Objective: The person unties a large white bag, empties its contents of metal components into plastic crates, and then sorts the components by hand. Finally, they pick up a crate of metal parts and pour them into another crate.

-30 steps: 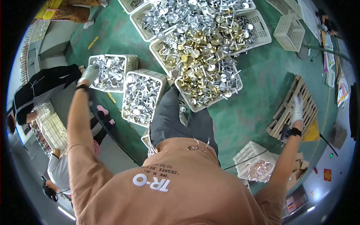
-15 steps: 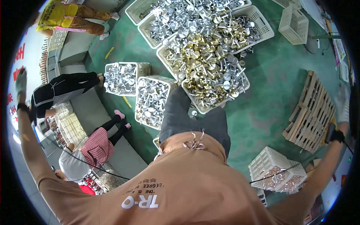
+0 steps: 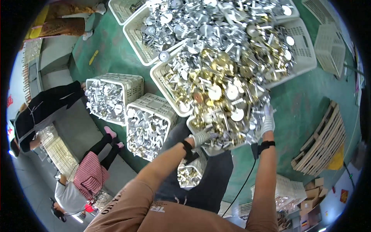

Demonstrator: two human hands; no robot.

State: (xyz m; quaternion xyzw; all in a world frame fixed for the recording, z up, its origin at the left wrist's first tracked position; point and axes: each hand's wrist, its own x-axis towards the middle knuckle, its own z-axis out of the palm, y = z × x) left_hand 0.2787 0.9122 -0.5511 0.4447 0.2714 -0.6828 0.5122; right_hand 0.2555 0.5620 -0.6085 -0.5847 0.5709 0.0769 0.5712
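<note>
My left hand [image 3: 203, 137], in a striped glove with a dark wristband, lies at the near rim of a white plastic crate [image 3: 216, 151]. Its fingers stretch out over the metal pieces there. At the crate's right side is my right hand [image 3: 267, 120], gloved the same way, its fingers pointing away from me along the heap and somewhat blurred. Gold and silver disc-headed metal pieces with stems [image 3: 216, 92] pile high in this crate and spill toward those behind it. Neither hand visibly holds a piece.
More crates of silver pieces [image 3: 148, 133] stand to my left, and a small crate [image 3: 191, 174] sits by my legs. Wooden pallets [image 3: 322, 139] lie right, near stacked empty crates [image 3: 330, 50]. Several people are at the left benches; one wears a checked apron [image 3: 91, 172].
Both my arms, spread wide to the sides before, have come down and inward to the heaped crate. My view has shifted closer, and a small crate now shows by my legs.
</note>
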